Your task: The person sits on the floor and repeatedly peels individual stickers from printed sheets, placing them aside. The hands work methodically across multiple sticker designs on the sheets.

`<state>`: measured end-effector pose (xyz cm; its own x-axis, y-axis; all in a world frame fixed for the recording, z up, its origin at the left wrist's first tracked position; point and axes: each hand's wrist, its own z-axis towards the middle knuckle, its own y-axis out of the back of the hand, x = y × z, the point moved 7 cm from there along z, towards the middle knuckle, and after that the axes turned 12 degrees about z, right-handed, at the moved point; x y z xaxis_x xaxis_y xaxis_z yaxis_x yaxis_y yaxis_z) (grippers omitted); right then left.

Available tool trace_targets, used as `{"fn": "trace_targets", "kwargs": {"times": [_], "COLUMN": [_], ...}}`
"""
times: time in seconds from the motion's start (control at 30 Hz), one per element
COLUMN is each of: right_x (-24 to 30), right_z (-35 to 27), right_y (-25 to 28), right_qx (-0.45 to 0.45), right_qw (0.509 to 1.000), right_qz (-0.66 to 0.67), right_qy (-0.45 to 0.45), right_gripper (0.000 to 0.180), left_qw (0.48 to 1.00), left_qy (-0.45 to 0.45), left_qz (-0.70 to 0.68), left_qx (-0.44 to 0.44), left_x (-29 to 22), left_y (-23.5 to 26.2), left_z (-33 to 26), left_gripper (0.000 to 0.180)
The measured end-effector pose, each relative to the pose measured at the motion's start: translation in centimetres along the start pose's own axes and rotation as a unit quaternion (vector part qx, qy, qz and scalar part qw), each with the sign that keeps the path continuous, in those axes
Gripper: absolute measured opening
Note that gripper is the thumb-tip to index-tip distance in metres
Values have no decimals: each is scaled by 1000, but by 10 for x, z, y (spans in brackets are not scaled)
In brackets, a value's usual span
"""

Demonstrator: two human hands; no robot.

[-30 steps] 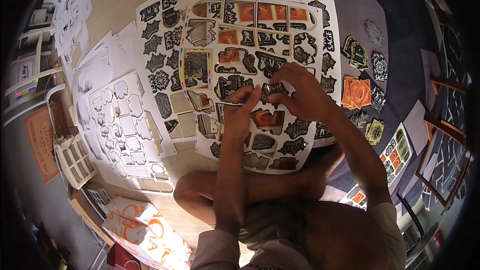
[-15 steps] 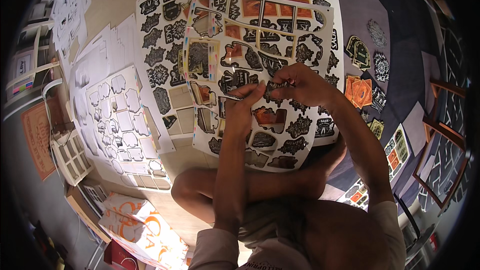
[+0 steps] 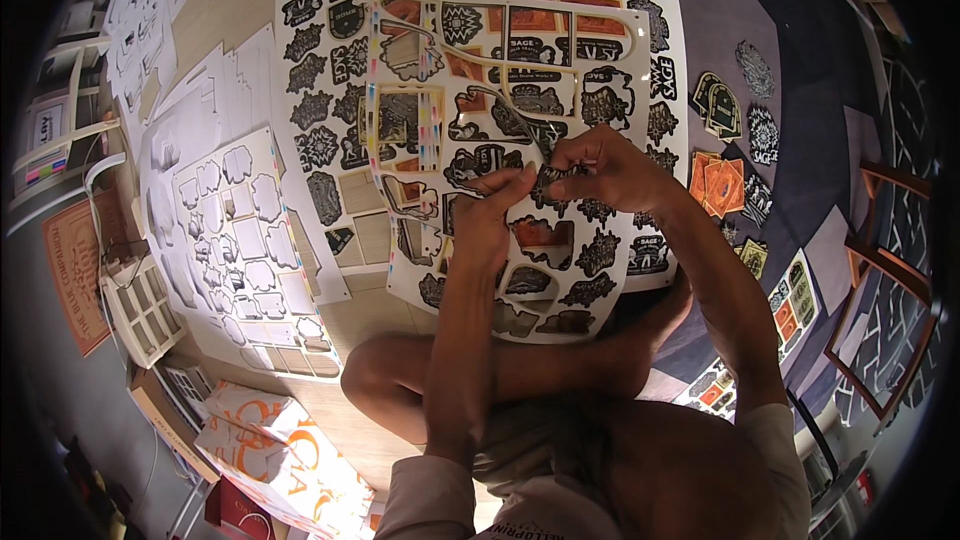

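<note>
My left hand [image 3: 487, 212] and my right hand [image 3: 612, 172] meet over a white sheet of die-cut stickers [image 3: 398, 286]. Thumb and finger of each hand are pinched together on a dark sticker [image 3: 549, 176] at the sheet's middle; my fingers cover much of it. Around them, the sheet bears black-and-white and orange stickers, with cut-out gaps where the layer below shows. Its upper part bows upward in loose, shiny strips [image 3: 520, 112]. Beneath lies another larger sticker sheet [image 3: 330, 165] with several dark stickers.
Loose orange stickers [image 3: 718, 185] and dark stickers [image 3: 763, 132] lie on the dark cloth at right, near a wooden frame [image 3: 885, 260]. Stripped white sheets [image 3: 225, 240] spread at left. A white-and-orange bag [image 3: 290, 455] stands lower left. My bent leg [image 3: 400, 380] borders the sheets.
The sheet's upper part has shifted down and left, and its loose strips bend differently. Both hands stay nearly in place, still pinching.
</note>
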<state>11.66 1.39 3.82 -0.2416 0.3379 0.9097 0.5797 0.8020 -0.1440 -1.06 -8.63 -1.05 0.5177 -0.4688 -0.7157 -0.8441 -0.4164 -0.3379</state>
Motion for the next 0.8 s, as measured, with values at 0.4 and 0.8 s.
{"fn": "trace_targets", "kwargs": {"times": [0.4, 0.8], "right_x": [14, -10], "right_z": [8, 8], "right_y": [-3, -6], "right_qx": [0, -72], "right_qw": [991, 996], "right_qz": [-135, -45], "right_qy": [-1, 3], "right_gripper": [25, 21], "left_qw": [987, 966], "left_qy": [-79, -150], "left_qz": [134, 187], "left_qx": [-48, -94], "left_x": [-17, -24], "left_y": [3, 5], "left_z": [-5, -9], "left_gripper": [16, 26]}}
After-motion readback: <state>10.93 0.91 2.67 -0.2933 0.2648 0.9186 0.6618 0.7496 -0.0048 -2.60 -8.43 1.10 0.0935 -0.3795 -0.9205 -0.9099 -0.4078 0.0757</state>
